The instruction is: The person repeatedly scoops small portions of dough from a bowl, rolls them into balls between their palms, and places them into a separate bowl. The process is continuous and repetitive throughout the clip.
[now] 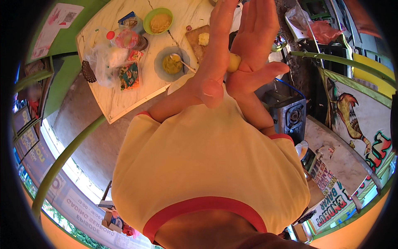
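My left hand (pixel 213 60) and my right hand (pixel 257 43) are raised in front of my chest with fingers stretched out. Pressed between the two palms is a small yellow ball (pixel 234 62) of what looks like soft food; part of it is hidden by the left hand. On the table beyond my left forearm stands a grey bowl (pixel 158 68) with yellow mash and a spoon (pixel 175 57) in it. Near my left fingers lies a wooden board (pixel 194 40) bearing a pale yellow lump (pixel 203 39).
A green bowl (pixel 170 20) of yellowish food stands at the table's (pixel 110 97) far side. Left of it are a red-capped plastic bottle (pixel 125 38), plastic bags (pixel 101 62) and a colourful packet (pixel 129 76). A gas stove (pixel 290 116) is at my right.
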`<state>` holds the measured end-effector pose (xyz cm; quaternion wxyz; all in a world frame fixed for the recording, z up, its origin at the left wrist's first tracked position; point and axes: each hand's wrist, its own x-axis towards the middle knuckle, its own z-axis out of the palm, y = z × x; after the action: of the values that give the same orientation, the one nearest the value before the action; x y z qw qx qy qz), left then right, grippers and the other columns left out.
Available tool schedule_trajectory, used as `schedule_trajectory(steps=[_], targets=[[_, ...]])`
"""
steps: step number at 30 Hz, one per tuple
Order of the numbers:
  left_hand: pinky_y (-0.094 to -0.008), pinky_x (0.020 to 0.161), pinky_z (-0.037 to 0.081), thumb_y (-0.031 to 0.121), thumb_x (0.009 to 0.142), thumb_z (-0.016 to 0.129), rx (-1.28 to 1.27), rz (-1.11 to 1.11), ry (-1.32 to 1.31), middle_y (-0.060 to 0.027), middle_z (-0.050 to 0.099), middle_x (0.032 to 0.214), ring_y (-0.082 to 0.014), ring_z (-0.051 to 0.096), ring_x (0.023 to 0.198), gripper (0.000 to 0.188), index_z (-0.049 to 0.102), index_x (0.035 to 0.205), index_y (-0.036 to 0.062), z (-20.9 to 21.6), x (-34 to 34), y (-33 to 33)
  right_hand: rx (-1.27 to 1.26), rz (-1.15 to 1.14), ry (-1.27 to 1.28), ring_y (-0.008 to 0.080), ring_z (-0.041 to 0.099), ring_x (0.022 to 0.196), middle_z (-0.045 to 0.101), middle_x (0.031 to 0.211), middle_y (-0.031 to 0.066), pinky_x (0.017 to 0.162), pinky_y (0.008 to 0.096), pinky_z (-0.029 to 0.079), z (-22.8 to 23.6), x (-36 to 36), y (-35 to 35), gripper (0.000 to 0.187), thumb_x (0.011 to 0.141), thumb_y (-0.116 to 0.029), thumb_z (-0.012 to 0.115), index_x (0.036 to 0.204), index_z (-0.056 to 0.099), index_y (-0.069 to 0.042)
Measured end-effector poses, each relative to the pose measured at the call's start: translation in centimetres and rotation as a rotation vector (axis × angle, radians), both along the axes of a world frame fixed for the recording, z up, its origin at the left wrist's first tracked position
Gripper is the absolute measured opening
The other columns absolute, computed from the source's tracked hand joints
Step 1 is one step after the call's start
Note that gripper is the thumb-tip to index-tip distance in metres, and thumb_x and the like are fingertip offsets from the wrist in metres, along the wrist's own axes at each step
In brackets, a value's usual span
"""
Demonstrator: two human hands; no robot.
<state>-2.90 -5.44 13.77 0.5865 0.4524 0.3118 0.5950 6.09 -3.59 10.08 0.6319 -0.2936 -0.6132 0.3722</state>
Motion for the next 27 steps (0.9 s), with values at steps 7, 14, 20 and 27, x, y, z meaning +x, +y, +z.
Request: schedule_trajectory(steps=[7, 14, 20, 27], targets=[[-0.0411, 0.130, 0.009, 0.065, 0.101, 0.051, 0.330, 0.083, 0.436, -0.0180, 0.013, 0.173, -0.0304, 0.011, 0.161, 0.104, 0.005, 0.165, -0.0025, -1.4, -2.1, 1.3, -0.008, -0.004, 0.008, 0.0378, 0.021, 0.157, 0.022, 0.169, 0.0256, 0.127, 0.0492, 0.016, 0.2, 0.0, -0.1, 0.101, 0.101, -0.076, 0.030, 0.163, 0.020, 0.003], [-0.0458, 0.128, 0.009, 0.072, 0.097, 0.049, 0.374, 0.447, 0.370, -0.0238, 0.014, 0.171, -0.0344, 0.014, 0.159, 0.110, 0.004, 0.166, -0.0011, -2.6, 2.4, 1.2, -0.024, 0.075, 0.037, 0.0377, 0.021, 0.157, 0.022, 0.169, 0.0256, 0.127, 0.0491, 0.016, 1.1, -0.1, 0.1, 0.102, 0.101, -0.077, 0.030, 0.163, 0.020, 0.003], [-0.0456, 0.126, 0.014, 0.077, 0.096, 0.039, 0.267, 0.464, -0.054, -0.0229, 0.023, 0.167, -0.0336, 0.020, 0.155, 0.107, 0.011, 0.165, 0.0011, -4.2, 4.9, 1.4, -0.032, 0.015, 0.048, 0.0377, 0.021, 0.157, 0.022, 0.169, 0.0255, 0.127, 0.0491, 0.016, 0.2, -0.2, 0.5, 0.103, 0.100, -0.078, 0.030, 0.163, 0.021, 0.003], [-0.0414, 0.129, 0.012, 0.073, 0.099, 0.040, 0.216, 0.313, 0.296, -0.0187, 0.019, 0.171, -0.0312, 0.016, 0.159, 0.098, 0.016, 0.166, 0.0049, -3.0, 3.2, 0.8, -0.031, 0.033, 0.053, 0.0376, 0.021, 0.157, 0.022, 0.169, 0.0255, 0.127, 0.0490, 0.017, 0.3, -0.6, 0.1, 0.104, 0.100, -0.078, 0.030, 0.163, 0.021, 0.004]])
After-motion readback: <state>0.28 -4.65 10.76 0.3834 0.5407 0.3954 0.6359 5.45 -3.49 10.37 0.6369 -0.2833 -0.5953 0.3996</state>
